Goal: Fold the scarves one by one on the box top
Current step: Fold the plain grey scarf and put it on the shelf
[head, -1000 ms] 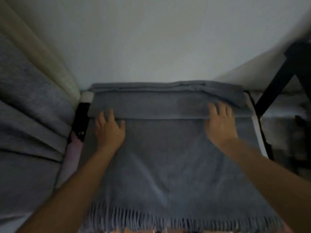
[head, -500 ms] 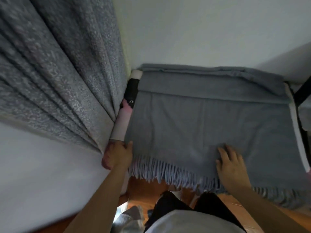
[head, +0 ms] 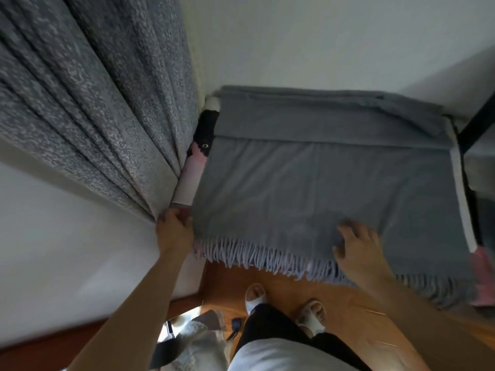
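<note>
**Both hands drop from the far fold to the fringed near edge**

Both hands now work the near side of the grey scarf [head: 321, 188], where a second ago they were pressed flat on the folded band at the far side, by the wall. That band lies set at 12 o'clock, a neat doubled strip across the width of the box top [head: 459, 183], whose pale rim shows along the 3 o'clock edge and down the left beside the curtain [head: 88, 103]. The scarf covers nearly all of the box top, and its fringe [head: 257, 257] hangs off the near edge towards 6 o'clock, above the wooden floor [head: 308, 287] and the person's sandalled feet.

The left hand [head: 175, 231] has settled at the scarf's near left corner, about 8 o'clock, fingers curled at the edge of the cloth where it meets the box corner; whether they pinch the scarf itself or only the box edge I cannot tell. The right hand [head: 357, 245] lies on the cloth at about 5 o'clock, just above the fringe, fingers spread and loosely bent, pressing down, not gripping.

To my eye the far fold is finished and the person is lining up the next one: taking the fringed end to bring it up over the middle. The right hand looks yet to gather its corner, so the lift seems a beat away. Uneven pick-up could drag the set fold askew.
</note>
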